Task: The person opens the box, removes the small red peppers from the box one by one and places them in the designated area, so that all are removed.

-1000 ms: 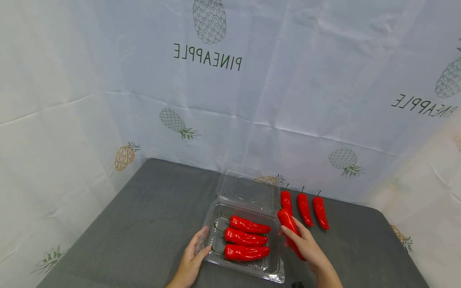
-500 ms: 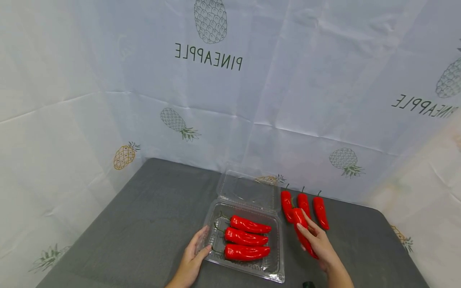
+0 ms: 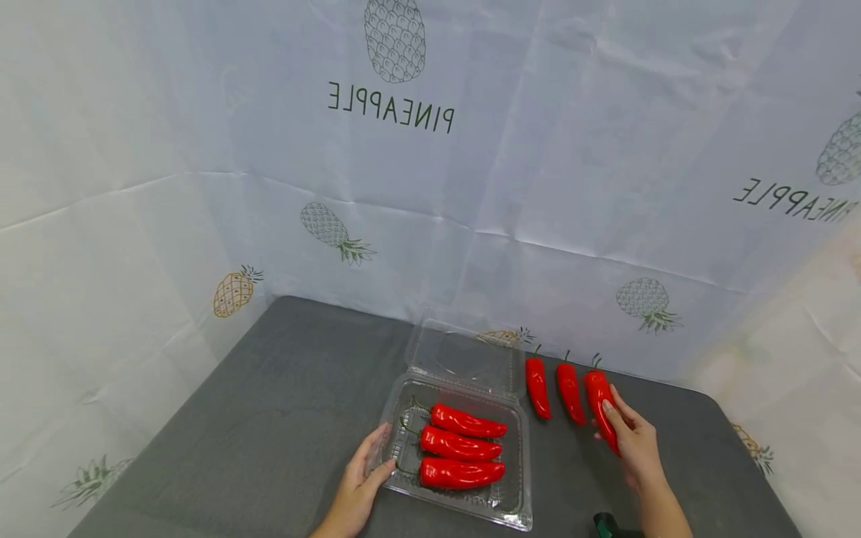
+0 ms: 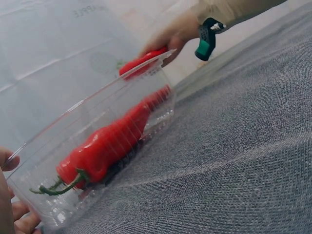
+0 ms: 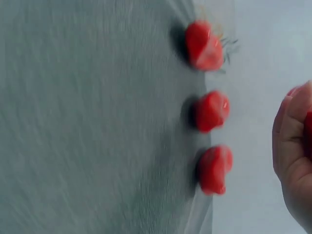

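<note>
My left hand (image 3: 359,478) grips the left wall of a clear plastic clamshell box (image 3: 521,493), thumb over the rim and fingers outside. Inside lie three long red chili peppers (image 3: 460,473), one behind another, their green stems to the left. The box's lid (image 3: 464,351) stands open at the back. Out to the right, my right hand (image 3: 632,441) holds another red chili pepper (image 3: 601,411), stem end away from me. It overlaps the rightmost pepper of the back row in the head view. The right wrist view shows that hand (image 5: 292,146) above the table, with the held pepper mostly cut off.
In a row at the table's back right lie three more red peppers, including the left one (image 3: 537,387) and the middle one (image 3: 570,392). The dark grey table (image 3: 303,388) meets a white pineapple-print cloth (image 3: 538,149) behind. A black and green band (image 4: 206,41) is on my right wrist.
My right hand has carried its pepper rightward and back, from beside the box to the right end of the back row. My left hand and the box have stayed put.
</note>
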A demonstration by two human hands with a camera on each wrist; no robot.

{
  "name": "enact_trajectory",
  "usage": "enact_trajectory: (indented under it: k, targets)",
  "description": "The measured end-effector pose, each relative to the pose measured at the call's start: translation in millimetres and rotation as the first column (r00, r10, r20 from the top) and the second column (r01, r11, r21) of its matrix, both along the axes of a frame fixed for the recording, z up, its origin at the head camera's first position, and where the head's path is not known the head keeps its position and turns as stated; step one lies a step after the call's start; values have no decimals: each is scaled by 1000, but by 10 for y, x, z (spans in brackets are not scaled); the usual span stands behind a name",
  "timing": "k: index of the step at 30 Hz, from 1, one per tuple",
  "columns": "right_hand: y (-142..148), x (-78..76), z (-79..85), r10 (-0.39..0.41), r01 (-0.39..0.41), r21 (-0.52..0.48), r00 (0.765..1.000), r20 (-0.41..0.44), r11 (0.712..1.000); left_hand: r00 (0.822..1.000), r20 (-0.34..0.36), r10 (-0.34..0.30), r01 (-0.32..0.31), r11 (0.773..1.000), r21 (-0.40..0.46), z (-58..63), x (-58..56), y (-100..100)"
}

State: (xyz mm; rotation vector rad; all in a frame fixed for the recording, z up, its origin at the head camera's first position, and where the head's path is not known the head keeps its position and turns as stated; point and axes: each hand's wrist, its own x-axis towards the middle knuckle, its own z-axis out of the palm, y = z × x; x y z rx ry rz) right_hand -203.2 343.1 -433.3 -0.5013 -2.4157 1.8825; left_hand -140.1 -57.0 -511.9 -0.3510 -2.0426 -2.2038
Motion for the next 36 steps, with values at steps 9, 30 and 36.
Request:
enact_trajectory:
  k: [9,30,36]
  targets:
    - [275,-164,-13,-100,100,-11,995,17,995,1000,-24,-8,8,1000,18,-3,-4,2]
    - [807,-568,8,-159,160,37,987,-25,986,999,40,-7,7,1000,-6,21,-8,-1]
    - [827,-648,-48,-134,133,197,991,-5,971,994,104,-21,24,999,-23,22,-1,-17]
